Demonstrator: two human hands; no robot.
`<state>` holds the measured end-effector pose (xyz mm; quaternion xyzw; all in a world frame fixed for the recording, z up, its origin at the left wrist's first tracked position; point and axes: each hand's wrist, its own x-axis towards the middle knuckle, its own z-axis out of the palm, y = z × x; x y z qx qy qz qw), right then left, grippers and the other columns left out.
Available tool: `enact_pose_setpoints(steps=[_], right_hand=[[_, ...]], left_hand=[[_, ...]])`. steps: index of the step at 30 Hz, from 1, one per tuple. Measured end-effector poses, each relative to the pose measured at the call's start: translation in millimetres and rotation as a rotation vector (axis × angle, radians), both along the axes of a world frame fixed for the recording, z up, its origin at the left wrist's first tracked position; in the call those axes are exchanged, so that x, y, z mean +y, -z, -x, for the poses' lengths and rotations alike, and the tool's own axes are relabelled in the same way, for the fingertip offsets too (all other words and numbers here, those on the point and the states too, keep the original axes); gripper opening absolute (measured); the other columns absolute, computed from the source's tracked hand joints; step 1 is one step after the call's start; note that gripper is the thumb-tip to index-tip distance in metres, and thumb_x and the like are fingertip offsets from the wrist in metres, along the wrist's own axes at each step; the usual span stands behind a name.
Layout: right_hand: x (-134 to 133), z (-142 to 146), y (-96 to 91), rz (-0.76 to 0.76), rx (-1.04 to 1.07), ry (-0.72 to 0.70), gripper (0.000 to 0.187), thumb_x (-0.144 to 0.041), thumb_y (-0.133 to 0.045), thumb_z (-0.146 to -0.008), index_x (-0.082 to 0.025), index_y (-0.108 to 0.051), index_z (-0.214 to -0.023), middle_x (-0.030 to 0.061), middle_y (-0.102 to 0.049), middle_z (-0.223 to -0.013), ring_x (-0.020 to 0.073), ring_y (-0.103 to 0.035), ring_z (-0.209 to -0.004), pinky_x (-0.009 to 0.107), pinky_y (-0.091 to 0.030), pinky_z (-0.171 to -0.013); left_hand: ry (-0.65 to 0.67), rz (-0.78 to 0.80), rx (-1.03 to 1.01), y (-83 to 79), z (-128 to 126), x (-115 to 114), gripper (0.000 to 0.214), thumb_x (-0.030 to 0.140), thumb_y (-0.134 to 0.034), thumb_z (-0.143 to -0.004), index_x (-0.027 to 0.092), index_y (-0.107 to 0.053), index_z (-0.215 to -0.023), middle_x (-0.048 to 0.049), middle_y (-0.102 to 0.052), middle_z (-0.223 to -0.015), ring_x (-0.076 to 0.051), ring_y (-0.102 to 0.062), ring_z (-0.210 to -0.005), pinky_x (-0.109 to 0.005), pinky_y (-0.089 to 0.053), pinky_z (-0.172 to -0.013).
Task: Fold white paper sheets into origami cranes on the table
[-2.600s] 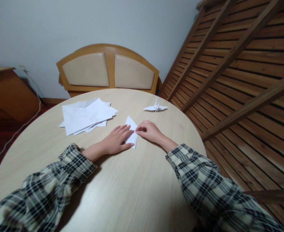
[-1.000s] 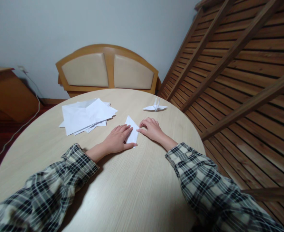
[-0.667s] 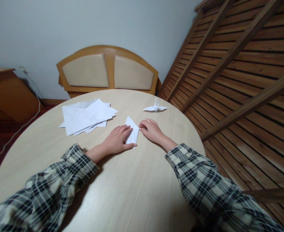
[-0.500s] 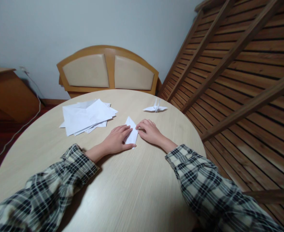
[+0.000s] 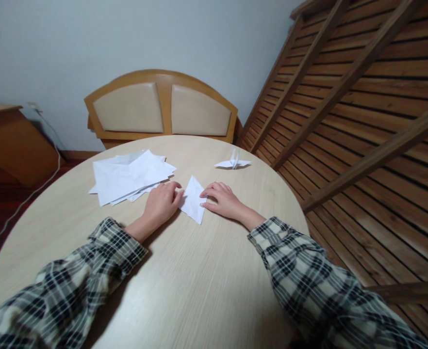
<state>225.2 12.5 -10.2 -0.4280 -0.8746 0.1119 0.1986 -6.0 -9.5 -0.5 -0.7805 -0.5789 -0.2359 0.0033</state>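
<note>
A small white folded paper (image 5: 192,201), shaped like a kite with its points up and down, lies flat on the round table between my hands. My left hand (image 5: 161,203) is at its left corner, with thumb and curled fingers closed on that edge. From the other side, my right hand (image 5: 223,201) has its fingertips and thumb on the right edge of the paper. Beyond the right hand stands a finished-looking white paper crane (image 5: 233,164), with wings spread.
Several loose white paper sheets (image 5: 117,182) lie overlapping on the table's left. The pale round table (image 5: 185,281) fills the front. Behind it stands a padded wooden headboard (image 5: 166,106). A slatted wooden frame (image 5: 345,106) leans at right; a cable (image 5: 28,198) runs at left.
My left hand has moved left off the middle of the folded paper to its left corner, uncovering a wider kite shape. My right hand's thumb and fingers are spread slightly more at the right edge.
</note>
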Motion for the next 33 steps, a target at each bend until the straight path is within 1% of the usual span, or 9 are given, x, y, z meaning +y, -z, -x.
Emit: enact_pose_setpoints(steps=[4,7,10,15,20,22,25,29,33], right_hand=[[-0.8,0.5,-1.1,0.015,-0.011,0.012,0.029,-0.044,-0.063,-0.087,-0.027,-0.067,-0.109,0.0058,-0.060,-0.114,0.0239,-0.049,-0.111,0.038,-0.034,-0.099],[-0.7,0.5,-1.2,0.016,-0.008,0.014,0.029,-0.044,-0.063,-0.087,-0.027,-0.068,-0.109,0.0058,-0.059,-0.115,0.0238,-0.049,-0.112,0.038,-0.034,-0.099],[0.0,0.4,-0.4,0.018,-0.006,0.015,0.029,-0.045,-0.063,-0.087,-0.027,-0.068,-0.109,0.0055,-0.060,-0.115,0.0237,-0.049,-0.112,0.037,-0.034,-0.099],[0.4,0.4,0.3,0.015,0.000,0.016,0.029,-0.044,-0.064,-0.087,-0.027,-0.068,-0.109,0.0051,-0.060,-0.115,0.0234,-0.049,-0.111,0.037,-0.034,-0.098],[0.1,0.2,-0.3,0.019,0.003,0.009,0.028,-0.044,-0.064,-0.087,-0.027,-0.068,-0.108,0.0053,-0.060,-0.113,0.0236,-0.049,-0.110,0.037,-0.034,-0.097],[0.2,0.1,-0.2,0.022,0.004,0.011,0.028,-0.044,-0.064,-0.087,-0.027,-0.068,-0.108,0.0054,-0.060,-0.113,0.0238,-0.049,-0.110,0.037,-0.034,-0.097],[0.4,-0.2,0.5,0.015,0.007,0.008,0.028,-0.044,-0.064,-0.087,-0.027,-0.068,-0.108,0.0051,-0.060,-0.112,0.0236,-0.050,-0.110,0.037,-0.035,-0.098],[0.5,-0.3,1.0,0.010,-0.006,0.010,0.028,-0.044,-0.063,-0.087,-0.027,-0.068,-0.109,0.0052,-0.060,-0.113,0.0233,-0.050,-0.109,0.037,-0.035,-0.097],[0.1,0.1,-0.2,0.012,-0.015,0.010,0.028,-0.045,-0.063,-0.087,-0.027,-0.067,-0.109,0.0053,-0.060,-0.113,0.0235,-0.050,-0.110,0.038,-0.035,-0.097]], left_hand=[[-0.018,0.031,-0.033,1.1,3.6,1.9,0.032,0.038,-0.039,-0.095,0.018,-0.064,-0.096,-0.0104,-0.068,-0.081,-0.024,-0.061,-0.070,-0.039,-0.045,-0.067],[-0.008,0.025,-0.079,3.5,3.7,2.7,0.030,0.038,-0.040,-0.094,0.019,-0.064,-0.093,-0.0097,-0.069,-0.082,-0.022,-0.061,-0.070,-0.036,-0.044,-0.064],[-0.010,0.071,-0.166,4.6,3.4,3.7,0.029,0.038,-0.041,-0.094,0.019,-0.063,-0.093,-0.0090,-0.069,-0.082,-0.022,-0.061,-0.071,-0.035,-0.043,-0.063],[-0.028,0.178,-0.310,5.7,4.8,6.3,0.028,0.037,-0.041,-0.092,0.018,-0.062,-0.091,-0.0078,-0.068,-0.083,-0.021,-0.060,-0.073,-0.037,-0.044,-0.067],[0.024,0.220,-0.499,6.7,6.7,9.2,0.026,0.038,-0.041,-0.091,0.019,-0.059,-0.088,-0.0063,-0.066,-0.079,-0.021,-0.060,-0.073,-0.038,-0.048,-0.071],[0.050,0.219,-0.601,5.3,6.9,9.3,0.022,0.034,-0.042,-0.089,0.020,-0.059,-0.090,-0.0060,-0.066,-0.081,-0.020,-0.061,-0.075,-0.038,-0.050,-0.074],[0.114,0.220,-0.719,1.8,6.9,8.1,0.019,0.022,-0.042,-0.081,0.021,-0.059,-0.090,-0.0057,-0.066,-0.084,-0.019,-0.062,-0.080,-0.037,-0.052,-0.080],[0.178,0.255,-0.665,-1.3,6.8,5.7,0.019,0.016,-0.042,-0.075,0.021,-0.059,-0.083,-0.0071,-0.068,-0.089,-0.020,-0.063,-0.086,-0.038,-0.053,-0.082],[0.250,0.264,-0.571,-1.8,6.1,4.0,0.028,0.013,-0.043,-0.075,0.020,-0.063,-0.093,-0.0079,-0.069,-0.096,-0.020,-0.064,-0.088,-0.039,-0.053,-0.085]])
